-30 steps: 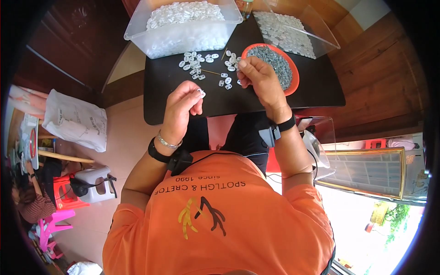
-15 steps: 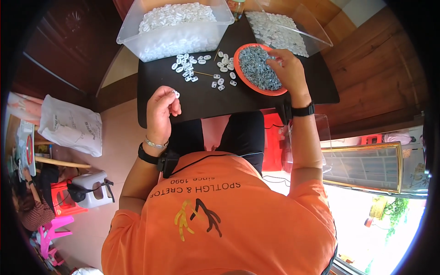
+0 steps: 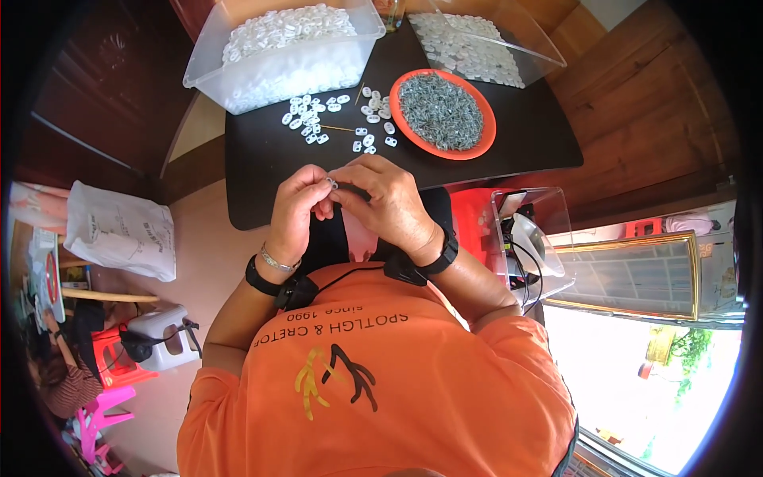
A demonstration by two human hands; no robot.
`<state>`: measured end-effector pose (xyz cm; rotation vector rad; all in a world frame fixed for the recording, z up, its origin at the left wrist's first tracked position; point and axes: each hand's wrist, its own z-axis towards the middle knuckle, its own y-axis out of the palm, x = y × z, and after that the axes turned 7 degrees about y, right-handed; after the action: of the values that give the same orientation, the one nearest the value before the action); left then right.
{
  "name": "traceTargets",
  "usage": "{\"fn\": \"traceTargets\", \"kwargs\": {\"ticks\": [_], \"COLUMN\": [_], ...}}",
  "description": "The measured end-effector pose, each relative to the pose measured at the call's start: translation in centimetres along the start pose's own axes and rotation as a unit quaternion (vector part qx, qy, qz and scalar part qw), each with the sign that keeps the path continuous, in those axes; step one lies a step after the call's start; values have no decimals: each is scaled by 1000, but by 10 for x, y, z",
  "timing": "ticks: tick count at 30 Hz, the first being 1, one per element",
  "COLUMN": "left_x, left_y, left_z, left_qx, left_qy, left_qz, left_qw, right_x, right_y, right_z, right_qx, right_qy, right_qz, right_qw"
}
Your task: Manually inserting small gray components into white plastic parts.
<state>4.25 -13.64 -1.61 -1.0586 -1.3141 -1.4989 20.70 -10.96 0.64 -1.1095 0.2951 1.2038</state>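
In front of my lap, just off the near table edge, my two hands meet fingertip to fingertip. My left hand (image 3: 292, 208) is closed in a pinch on a small white plastic piece (image 3: 332, 184), mostly covered by fingers. Closed against that same piece are the fingertips of my right hand (image 3: 388, 200); whatever they pinch is too small and hidden to name. Beyond, an orange plate (image 3: 489, 131) is heaped with small grey metal pieces (image 3: 439, 111). Loose white oval pieces with holes (image 3: 310, 111) lie left of the plate.
A clear tub (image 3: 282, 83) full of white pieces stands at the back left. Another clear box (image 3: 469, 56) of pieces stands back right. Thin brass-coloured sticks (image 3: 338, 128) lie among the loose pieces. A clear bin (image 3: 536, 238) with cables is beside my right arm. Another person (image 3: 67, 374) sits far left.
My right hand has left the plate and come down and left to meet my left hand. The left hand, still pinching the white piece, has shifted slightly right. The view has tilted a little.
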Motion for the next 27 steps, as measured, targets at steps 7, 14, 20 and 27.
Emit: {"fn": "traceTargets", "kwargs": {"ticks": [7, 14, 20, 27], "left_x": [-3, -1, -8, -9], "left_y": [3, -13, -22, -26], "left_z": [0, -1, 2, -2], "left_qx": [-24, -3, 15, 12], "left_qy": [16, 26, 0, 19], "left_qz": [74, 68, 47, 25], "left_qw": [997, 997, 999, 999], "right_x": [1, 46, 113, 122], "right_y": [-8, -61, -85, -90], "right_z": [-2, 34, 60, 70], "right_qx": [4, -26, -57, -44], "right_qy": [-39, -28, 25, 27], "right_qz": [-50, -214, -410, -403], "right_qw": [998, 976, 910, 914]}}
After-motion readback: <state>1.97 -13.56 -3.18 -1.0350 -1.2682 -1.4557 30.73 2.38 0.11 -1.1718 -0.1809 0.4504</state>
